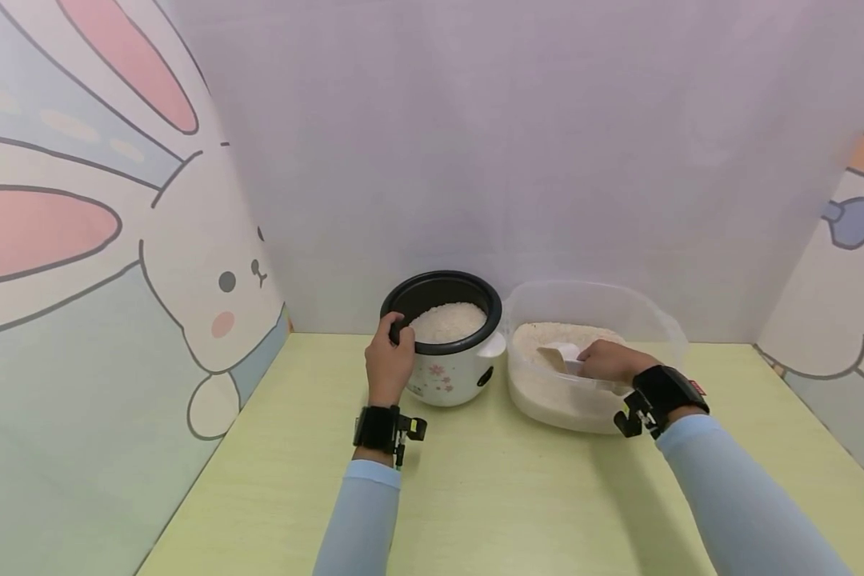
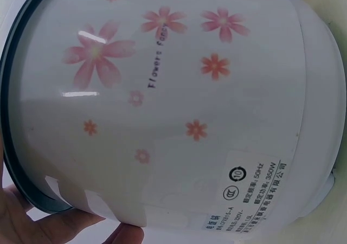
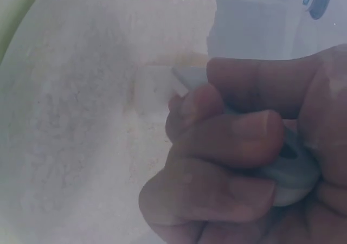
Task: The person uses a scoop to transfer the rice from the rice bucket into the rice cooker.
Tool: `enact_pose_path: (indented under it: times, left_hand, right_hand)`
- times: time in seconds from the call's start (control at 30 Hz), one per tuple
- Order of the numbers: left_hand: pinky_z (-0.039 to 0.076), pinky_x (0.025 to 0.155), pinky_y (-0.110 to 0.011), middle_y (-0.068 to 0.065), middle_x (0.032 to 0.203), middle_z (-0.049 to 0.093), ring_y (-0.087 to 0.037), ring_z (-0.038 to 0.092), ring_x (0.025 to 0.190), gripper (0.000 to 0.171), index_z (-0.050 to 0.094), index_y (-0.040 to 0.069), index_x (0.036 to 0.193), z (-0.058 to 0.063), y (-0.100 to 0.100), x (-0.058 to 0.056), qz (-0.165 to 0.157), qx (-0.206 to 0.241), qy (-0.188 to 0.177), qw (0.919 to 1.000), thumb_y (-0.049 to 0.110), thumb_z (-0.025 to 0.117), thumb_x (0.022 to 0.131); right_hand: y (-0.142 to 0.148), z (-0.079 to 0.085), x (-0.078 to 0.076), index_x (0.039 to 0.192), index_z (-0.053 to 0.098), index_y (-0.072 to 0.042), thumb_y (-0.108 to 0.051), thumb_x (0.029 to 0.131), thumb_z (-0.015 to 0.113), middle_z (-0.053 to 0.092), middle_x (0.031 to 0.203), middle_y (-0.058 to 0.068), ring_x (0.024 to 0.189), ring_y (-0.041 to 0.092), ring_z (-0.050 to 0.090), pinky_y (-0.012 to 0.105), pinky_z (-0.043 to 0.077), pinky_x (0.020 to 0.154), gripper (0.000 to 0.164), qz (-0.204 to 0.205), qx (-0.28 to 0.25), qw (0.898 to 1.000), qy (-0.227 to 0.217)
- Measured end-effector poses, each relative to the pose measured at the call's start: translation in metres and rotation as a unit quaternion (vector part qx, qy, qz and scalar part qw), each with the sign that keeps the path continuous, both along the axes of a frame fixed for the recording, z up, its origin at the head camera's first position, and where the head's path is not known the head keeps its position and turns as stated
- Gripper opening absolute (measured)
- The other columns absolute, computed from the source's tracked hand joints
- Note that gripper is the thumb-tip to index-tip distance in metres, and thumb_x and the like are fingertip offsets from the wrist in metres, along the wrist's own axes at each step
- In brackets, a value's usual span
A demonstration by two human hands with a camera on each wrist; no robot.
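Note:
A white rice cooker [image 1: 432, 386] with pink flowers and a dark rim stands lidless at the back of the table, with white rice [image 1: 450, 322] inside. My left hand [image 1: 390, 364] holds its rim at the left, and fingers [image 2: 70, 225] lie against the flowered side in the left wrist view. To its right is a clear plastic container [image 1: 648, 312] of rice [image 1: 569, 330]. Inside that container, my right hand [image 1: 610, 360] grips a white scoop [image 1: 566, 350] low at the rice. The right wrist view shows curled fingers around the scoop's handle [image 3: 295, 181]; its bowl is mostly hidden.
Both vessels rest side by side on a light yellow-green table [image 1: 504, 496]. A pale cloth backdrop [image 1: 475, 160] rises right behind them. Panels with a cartoon rabbit [image 1: 202, 280] close off the left, with another printed panel [image 1: 828, 320] at the right.

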State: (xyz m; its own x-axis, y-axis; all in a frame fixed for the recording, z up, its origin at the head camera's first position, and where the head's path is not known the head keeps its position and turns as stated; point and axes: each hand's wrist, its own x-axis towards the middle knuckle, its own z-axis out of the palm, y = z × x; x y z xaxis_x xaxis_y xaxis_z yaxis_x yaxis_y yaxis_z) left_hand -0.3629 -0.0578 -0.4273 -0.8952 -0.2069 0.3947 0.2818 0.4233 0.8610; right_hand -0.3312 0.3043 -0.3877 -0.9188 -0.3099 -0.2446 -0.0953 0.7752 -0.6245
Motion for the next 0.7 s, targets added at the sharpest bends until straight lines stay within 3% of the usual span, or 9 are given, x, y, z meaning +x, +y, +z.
enact_pose_path:
  times: [0.7]
  left_hand:
    - [0.037, 0.063, -0.036, -0.015, 0.094, 0.065, -0.025, 0.047, 0.066, 0.04, 0.063, 0.014, 0.134, 0.0017, 0.0015, 0.0013, 0.007, -0.003, -0.008, 0.9999, 0.028, 0.049, 0.099]
  right_hand:
    - [0.007, 0.0044, 0.0001, 0.13, 0.063, 0.01, -0.017, 0.104, 0.051, 0.064, 0.108, 0.016, 0.075, 0.019, 0.055, 0.034, 0.046, 0.067, 0.039, 0.048, -0.023, 0.997, -0.05]
